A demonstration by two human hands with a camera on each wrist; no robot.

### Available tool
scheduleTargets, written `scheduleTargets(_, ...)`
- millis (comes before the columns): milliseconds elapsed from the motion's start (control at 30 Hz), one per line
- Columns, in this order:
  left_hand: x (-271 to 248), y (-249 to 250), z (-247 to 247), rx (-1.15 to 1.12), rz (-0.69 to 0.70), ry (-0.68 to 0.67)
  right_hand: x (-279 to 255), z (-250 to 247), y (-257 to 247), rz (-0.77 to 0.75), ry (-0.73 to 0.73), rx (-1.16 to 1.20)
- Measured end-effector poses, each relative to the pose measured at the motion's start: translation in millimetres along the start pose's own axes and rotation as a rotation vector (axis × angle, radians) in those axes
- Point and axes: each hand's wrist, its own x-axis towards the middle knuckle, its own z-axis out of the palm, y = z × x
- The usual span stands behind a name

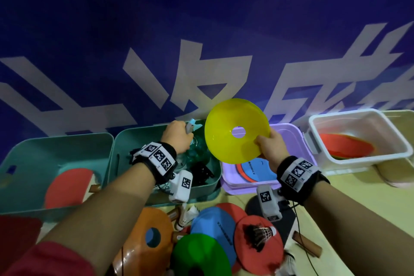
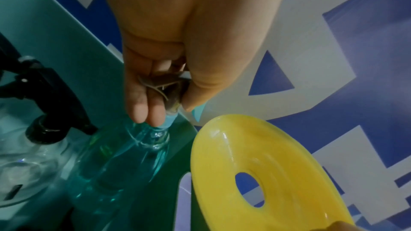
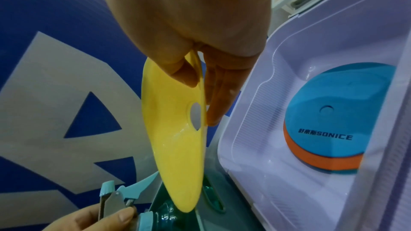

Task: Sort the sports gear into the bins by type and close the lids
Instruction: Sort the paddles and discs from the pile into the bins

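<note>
My left hand (image 1: 179, 135) grips the trigger head of a light-blue spray bottle (image 2: 124, 161) whose body hangs inside the teal bin (image 1: 125, 141). A black-headed spray bottle (image 2: 44, 97) lies in that bin too. My right hand (image 1: 270, 145) pinches the rim of a yellow disc cone (image 1: 233, 130), thumb on one face and fingers behind, tilted up over the purple bin (image 1: 298, 139). In the right wrist view the purple bin (image 3: 255, 147) holds blue and orange discs (image 3: 329, 129). Loose on the table lie an orange cone (image 1: 147, 237), a green cone (image 1: 201, 255), blue discs, paddles and a shuttlecock (image 1: 262, 234).
A second teal bin (image 1: 29, 148) at the left holds a red paddle (image 1: 69, 186). A white bin (image 1: 336, 119) at the right holds red and green pieces. A blue banner wall stands right behind the bins. A wooden paddle handle (image 1: 307, 244) lies near the right edge.
</note>
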Motion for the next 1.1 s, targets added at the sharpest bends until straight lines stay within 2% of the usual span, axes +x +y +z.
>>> scheduleTargets(267,25,-11,24,0.152,0.057,0.035,8,1,2,0.035,0.002,-0.006)
scheduleTargets(433,36,-17,38,0.276,0.062,0.007,11,2,1,0.051,-0.013,0.001)
scheduleTargets(567,42,-20,44,0.294,0.062,-0.008,17,5,4,0.066,-0.021,-0.013)
scheduleTargets(800,43,-27,50,0.357,0.080,-0.113,17,10,0,0.082,-0.008,-0.026)
scheduleTargets(1100,41,-25,45,0.272,0.074,-0.140,11,9,-3,0.069,-0.026,-0.035)
